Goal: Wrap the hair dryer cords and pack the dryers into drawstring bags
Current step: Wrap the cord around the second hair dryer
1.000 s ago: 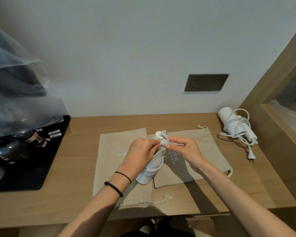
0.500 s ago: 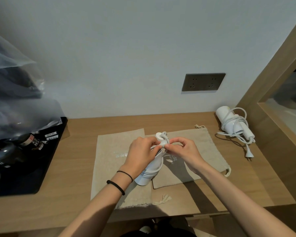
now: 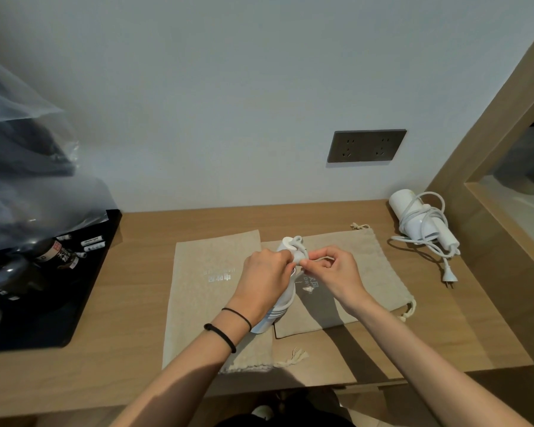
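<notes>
Head view: hands (image 3: 267, 278) (image 3: 333, 272) grip dryer (image 3: 285, 298), long axis running wallward.

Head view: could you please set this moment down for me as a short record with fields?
left hand: grips the held hair dryer
right hand: pinches the cord at its upper end
second hair dryer: cord looped around it, on desk, far right, plug loose
left drawstring bag: flat on desk
right drawstring bag: flat, beside it
</notes>
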A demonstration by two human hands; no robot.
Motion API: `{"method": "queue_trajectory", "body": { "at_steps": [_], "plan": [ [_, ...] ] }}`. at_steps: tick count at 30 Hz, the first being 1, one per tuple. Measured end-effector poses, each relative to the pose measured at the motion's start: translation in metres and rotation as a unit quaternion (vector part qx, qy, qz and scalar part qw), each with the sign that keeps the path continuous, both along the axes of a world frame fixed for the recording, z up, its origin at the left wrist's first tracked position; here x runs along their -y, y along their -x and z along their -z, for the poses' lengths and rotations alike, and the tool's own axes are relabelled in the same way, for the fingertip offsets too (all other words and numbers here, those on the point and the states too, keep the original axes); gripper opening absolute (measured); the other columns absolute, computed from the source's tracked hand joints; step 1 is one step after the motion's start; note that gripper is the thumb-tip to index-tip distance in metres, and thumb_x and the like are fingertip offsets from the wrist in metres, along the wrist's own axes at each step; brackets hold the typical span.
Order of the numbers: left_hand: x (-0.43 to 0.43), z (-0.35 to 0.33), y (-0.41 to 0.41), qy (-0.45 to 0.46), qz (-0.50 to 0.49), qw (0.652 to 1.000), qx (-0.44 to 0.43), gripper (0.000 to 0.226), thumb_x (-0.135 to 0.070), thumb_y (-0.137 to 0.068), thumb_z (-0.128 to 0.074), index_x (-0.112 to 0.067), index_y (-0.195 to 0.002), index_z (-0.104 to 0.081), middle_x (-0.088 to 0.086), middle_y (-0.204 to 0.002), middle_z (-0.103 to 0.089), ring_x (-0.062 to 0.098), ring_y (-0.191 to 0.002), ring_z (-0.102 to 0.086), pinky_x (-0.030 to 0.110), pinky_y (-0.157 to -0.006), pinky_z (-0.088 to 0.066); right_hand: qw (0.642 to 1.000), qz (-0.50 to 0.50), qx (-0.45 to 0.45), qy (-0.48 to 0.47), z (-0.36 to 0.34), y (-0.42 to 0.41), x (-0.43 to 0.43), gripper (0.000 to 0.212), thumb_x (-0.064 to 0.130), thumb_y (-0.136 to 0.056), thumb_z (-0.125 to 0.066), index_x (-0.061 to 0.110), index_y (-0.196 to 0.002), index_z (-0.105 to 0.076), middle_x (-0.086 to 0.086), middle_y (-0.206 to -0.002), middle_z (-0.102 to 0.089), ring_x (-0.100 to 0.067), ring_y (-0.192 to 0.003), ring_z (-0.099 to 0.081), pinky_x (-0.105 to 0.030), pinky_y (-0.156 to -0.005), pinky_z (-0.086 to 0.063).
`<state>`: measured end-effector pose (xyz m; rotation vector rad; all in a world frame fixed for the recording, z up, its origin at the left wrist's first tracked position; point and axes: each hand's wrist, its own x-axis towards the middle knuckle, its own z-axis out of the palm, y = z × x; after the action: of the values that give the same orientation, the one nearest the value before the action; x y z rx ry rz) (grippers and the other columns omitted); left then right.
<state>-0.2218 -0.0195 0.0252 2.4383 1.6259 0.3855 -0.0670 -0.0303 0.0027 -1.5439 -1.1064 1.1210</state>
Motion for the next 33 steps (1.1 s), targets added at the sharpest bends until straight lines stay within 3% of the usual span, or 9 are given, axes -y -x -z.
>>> {"method": "queue_trajectory", "body": {
  "at_steps": [5, 10, 20, 24, 29, 33],
  "plan": [
    [0.004, -0.003, -0.006, -0.008, 0.002, 1.000, -0.025, 0.029, -0.035, -0.099, -0.039, -0.016, -0.103, -0.061, 0.008, -0.092, -0.067, 0.028, -0.087, -0.060, 0.033, -0.066, -0.036, 0.999, 0.017, -0.030, 0.011, 0.002, -0.001, 0.004, 0.018, 0.004, -0.077, -0.076, -0.002, -0.090, -0.066, -0.004, -0.065, -0.069, -0.010, -0.064, -0.069, -0.022, -0.068, -0.057],
    [0.006, -0.009, -0.015, -0.009, 0.011, 0.997, -0.077, 0.029, -0.031, -0.101, -0.035, -0.014, -0.104, -0.058, 0.010, -0.099, -0.065, 0.030, -0.093, -0.059, 0.030, -0.066, -0.030, 0.997, 0.051, -0.054, 0.023, 0.005, -0.003, 0.005, 0.017, 0.005, -0.074, -0.078, -0.002, -0.088, -0.070, -0.015, -0.080, -0.072, -0.019, -0.072, -0.069, -0.026, -0.069, -0.056],
    [0.009, -0.012, -0.019, -0.010, 0.016, 0.996, -0.086, 0.029, -0.031, -0.100, -0.036, -0.015, -0.104, -0.059, 0.010, -0.099, -0.066, 0.030, -0.092, -0.060, 0.031, -0.066, -0.032, 0.996, 0.068, -0.053, 0.037, 0.007, -0.006, 0.010, 0.015, 0.008, -0.073, -0.079, 0.002, -0.084, -0.070, -0.014, -0.077, -0.071, -0.020, -0.070, -0.069, -0.025, -0.067, -0.056],
    [0.010, -0.013, -0.018, -0.014, 0.010, 0.996, -0.087, 0.028, -0.028, -0.101, -0.035, -0.014, -0.104, -0.059, 0.010, -0.099, -0.065, 0.031, -0.092, -0.060, 0.031, -0.066, -0.031, 0.997, 0.071, -0.017, 0.028, 0.003, -0.001, 0.009, 0.014, 0.010, -0.073, -0.080, 0.007, -0.082, -0.070, -0.013, -0.076, -0.072, -0.022, -0.071, -0.070, -0.033, -0.073, -0.058],
    [0.004, -0.007, -0.017, -0.020, -0.016, 1.000, -0.005, 0.029, -0.036, -0.097, -0.044, -0.019, -0.098, -0.067, 0.004, -0.090, -0.069, 0.024, -0.086, -0.061, 0.029, -0.064, -0.036, 0.996, 0.081, 0.042, 0.015, -0.001, 0.002, 0.006, 0.013, 0.015, -0.071, -0.081, 0.015, -0.078, -0.070, -0.004, -0.075, -0.072, -0.017, -0.073, -0.071, -0.029, -0.072, -0.057],
    [0.005, 0.005, -0.007, 0.001, -0.076, 0.983, 0.168, 0.017, -0.037, -0.085, -0.065, -0.027, -0.095, -0.074, -0.004, -0.086, -0.074, 0.014, -0.082, -0.066, 0.026, -0.068, -0.047, 0.999, 0.014, -0.044, 0.023, -0.005, -0.010, 0.006, 0.007, 0.006, -0.078, -0.074, 0.007, -0.085, -0.073, -0.011, -0.085, -0.073, -0.021, -0.080, -0.068, -0.033, -0.081, -0.057]
  ]
}}
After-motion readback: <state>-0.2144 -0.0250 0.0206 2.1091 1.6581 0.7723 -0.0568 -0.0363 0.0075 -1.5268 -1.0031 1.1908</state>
